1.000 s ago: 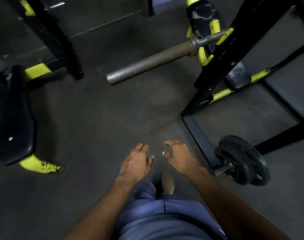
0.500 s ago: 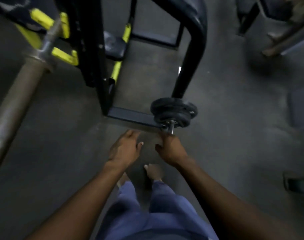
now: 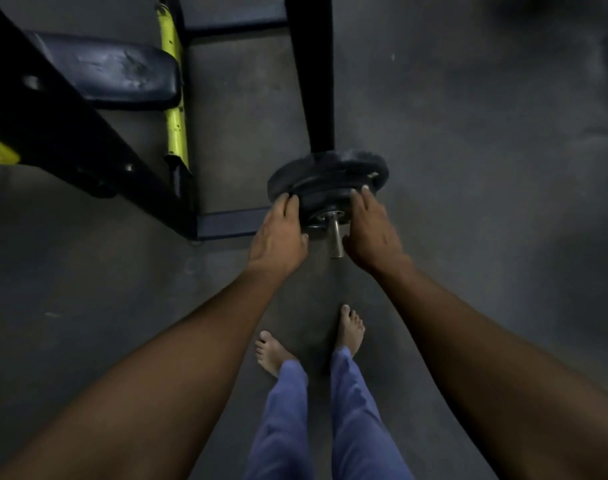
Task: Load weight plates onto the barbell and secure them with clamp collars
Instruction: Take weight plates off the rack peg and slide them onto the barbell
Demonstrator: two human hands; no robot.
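Black weight plates point(image 3: 330, 174) are stacked on a short steel storage peg point(image 3: 336, 237) at the foot of a black rack post point(image 3: 313, 71). My left hand point(image 3: 278, 230) grips the left edge of the front plate, fingers curled over its rim. My right hand point(image 3: 372, 226) grips the right edge of the same plate, fingertips on its rim. The peg's end sticks out toward me between the two hands. The barbell and any clamp collars are out of view.
A dark padded bench point(image 3: 105, 77) with a yellow frame bar point(image 3: 174, 98) stands at the upper left behind a slanted black rack beam point(image 3: 70, 133). My bare feet point(image 3: 351, 327) stand on the dark rubber floor point(image 3: 469, 202) just below the plates.
The view swung away from the barbell and down onto the plate peg. Both hands went from hovering open in front of the plates to gripping the front plate's two sides.
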